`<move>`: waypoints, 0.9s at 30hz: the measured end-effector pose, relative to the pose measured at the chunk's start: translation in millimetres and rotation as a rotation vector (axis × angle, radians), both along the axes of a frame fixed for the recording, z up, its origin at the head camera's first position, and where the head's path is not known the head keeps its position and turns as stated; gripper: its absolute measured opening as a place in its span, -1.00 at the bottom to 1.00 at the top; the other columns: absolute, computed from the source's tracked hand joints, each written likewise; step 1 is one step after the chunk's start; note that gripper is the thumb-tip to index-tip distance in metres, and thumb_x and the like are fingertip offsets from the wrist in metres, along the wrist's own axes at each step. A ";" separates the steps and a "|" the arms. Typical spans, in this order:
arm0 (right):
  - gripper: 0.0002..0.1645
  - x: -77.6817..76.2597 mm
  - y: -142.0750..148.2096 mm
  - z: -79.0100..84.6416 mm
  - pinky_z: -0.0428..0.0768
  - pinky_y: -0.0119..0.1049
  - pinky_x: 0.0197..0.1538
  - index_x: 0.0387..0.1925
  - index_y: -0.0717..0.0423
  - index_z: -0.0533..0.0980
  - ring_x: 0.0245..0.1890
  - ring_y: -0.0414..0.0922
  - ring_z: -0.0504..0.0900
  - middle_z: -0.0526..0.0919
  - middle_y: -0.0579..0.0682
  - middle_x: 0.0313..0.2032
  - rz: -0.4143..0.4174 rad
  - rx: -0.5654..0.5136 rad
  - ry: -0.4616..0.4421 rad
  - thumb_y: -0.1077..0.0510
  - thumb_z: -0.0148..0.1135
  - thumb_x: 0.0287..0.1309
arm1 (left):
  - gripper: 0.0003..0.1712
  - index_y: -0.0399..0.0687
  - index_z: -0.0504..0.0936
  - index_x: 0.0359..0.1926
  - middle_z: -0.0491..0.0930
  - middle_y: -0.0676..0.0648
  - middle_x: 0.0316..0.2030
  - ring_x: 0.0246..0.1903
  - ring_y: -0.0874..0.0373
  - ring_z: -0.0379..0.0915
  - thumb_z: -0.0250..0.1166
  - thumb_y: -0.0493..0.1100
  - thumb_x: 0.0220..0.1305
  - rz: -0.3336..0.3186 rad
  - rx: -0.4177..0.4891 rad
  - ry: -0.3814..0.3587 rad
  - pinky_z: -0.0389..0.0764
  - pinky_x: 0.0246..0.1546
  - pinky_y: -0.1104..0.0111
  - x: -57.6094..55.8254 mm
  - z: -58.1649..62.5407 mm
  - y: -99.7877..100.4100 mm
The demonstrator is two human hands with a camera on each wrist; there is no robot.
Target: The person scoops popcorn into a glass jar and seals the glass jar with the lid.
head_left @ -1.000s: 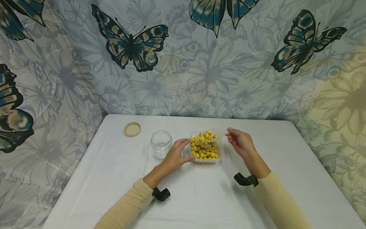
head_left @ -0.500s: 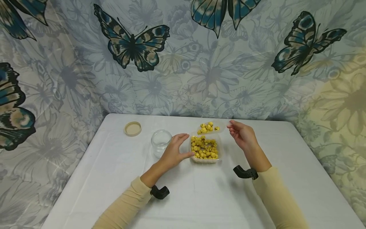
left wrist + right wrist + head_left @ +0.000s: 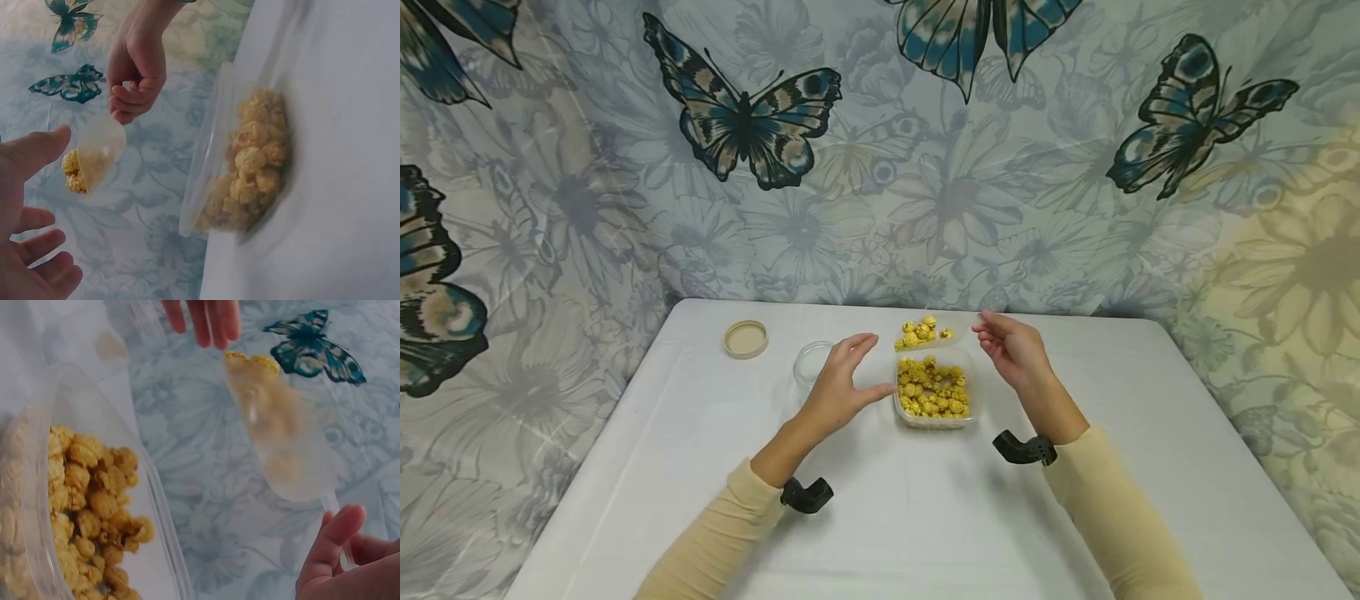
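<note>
My right hand (image 3: 1017, 350) grips the thin handle of a translucent plastic scoop (image 3: 290, 450), thumb against curled fingers. Several pieces of yellow popcorn (image 3: 917, 332) lie in the scoop, which hangs above the back of a clear plastic tub (image 3: 936, 422). More popcorn (image 3: 94, 500) fills much of the tub. My left hand (image 3: 835, 392) is held with thumb and fingers spread, just left of the tub, nothing in its grasp. Behind that hand stands a clear glass jar (image 3: 811, 360), partly hidden by the fingers.
A round beige lid (image 3: 746, 339) lies at the back left of the white-covered table (image 3: 895, 533). Fabric printed with butterflies (image 3: 745, 125) hangs behind and beside the table. Each wrist wears a black camera mount (image 3: 1026, 448).
The scoop with popcorn has risen out of the tub and shifted left with my right hand. My left hand has drawn back from the tub toward the jar.
</note>
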State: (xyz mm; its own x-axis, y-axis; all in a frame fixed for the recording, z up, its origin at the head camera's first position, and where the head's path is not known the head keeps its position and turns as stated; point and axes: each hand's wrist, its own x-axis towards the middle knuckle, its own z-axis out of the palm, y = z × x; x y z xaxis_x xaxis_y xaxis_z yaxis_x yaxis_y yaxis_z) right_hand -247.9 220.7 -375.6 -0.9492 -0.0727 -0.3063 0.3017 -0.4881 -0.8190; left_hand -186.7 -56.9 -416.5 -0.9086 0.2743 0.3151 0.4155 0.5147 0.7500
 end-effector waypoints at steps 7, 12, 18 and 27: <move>-0.81 -1.5 -19.8 -2.0 0.57 -0.56 -0.47 -0.34 0.13 0.57 -0.61 -0.26 0.61 0.69 -0.03 -0.59 0.013 0.011 0.011 0.24 0.07 0.39 | -0.10 -0.27 0.35 0.35 0.31 -0.22 0.32 0.36 -0.17 0.18 0.50 -0.02 0.06 0.076 -0.015 0.077 0.36 0.30 -0.06 -2.5 1.7 -12.8; -0.79 -1.2 -31.4 -2.6 0.60 -0.56 -0.46 -0.34 0.15 0.59 -0.60 -0.26 0.63 0.70 -0.02 -0.59 0.028 -0.012 0.018 0.26 0.06 0.39 | -0.10 -0.31 0.39 0.32 0.34 -0.23 0.29 0.36 -0.17 0.16 0.53 -0.04 0.01 0.123 -0.013 0.119 0.30 0.34 -0.08 -4.1 0.1 -23.2; -0.83 -1.9 -45.1 -5.6 0.61 -0.55 -0.44 -0.30 0.17 0.55 -0.58 -0.25 0.64 0.70 -0.01 -0.58 0.056 -0.006 0.027 0.27 0.05 0.39 | -0.10 -0.30 0.40 0.31 0.34 -0.24 0.29 0.36 -0.17 0.14 0.54 -0.03 -0.01 0.171 -0.019 0.113 0.26 0.36 -0.08 -4.3 -3.9 -35.5; -0.88 -2.2 -61.8 -11.6 0.62 -0.54 -0.43 -0.25 0.19 0.54 -0.57 -0.25 0.66 0.71 -0.02 -0.56 0.066 0.018 0.014 0.27 0.07 0.38 | 0.01 -0.20 0.31 0.39 0.26 -0.20 0.35 0.40 -0.18 0.07 0.55 0.04 -0.03 0.215 -0.017 -0.019 0.18 0.38 -0.15 -6.4 -6.9 -52.8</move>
State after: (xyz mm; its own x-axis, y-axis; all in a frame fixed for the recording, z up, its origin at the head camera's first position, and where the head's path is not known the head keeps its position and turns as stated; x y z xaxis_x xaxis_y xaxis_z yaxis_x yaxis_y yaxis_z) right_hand -250.1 159.0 -387.1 -0.9468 -0.1296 -0.2947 0.3209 -0.4529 -0.8318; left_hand -193.1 -109.7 -423.4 -0.9525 0.0785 0.2942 0.2804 0.6027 0.7471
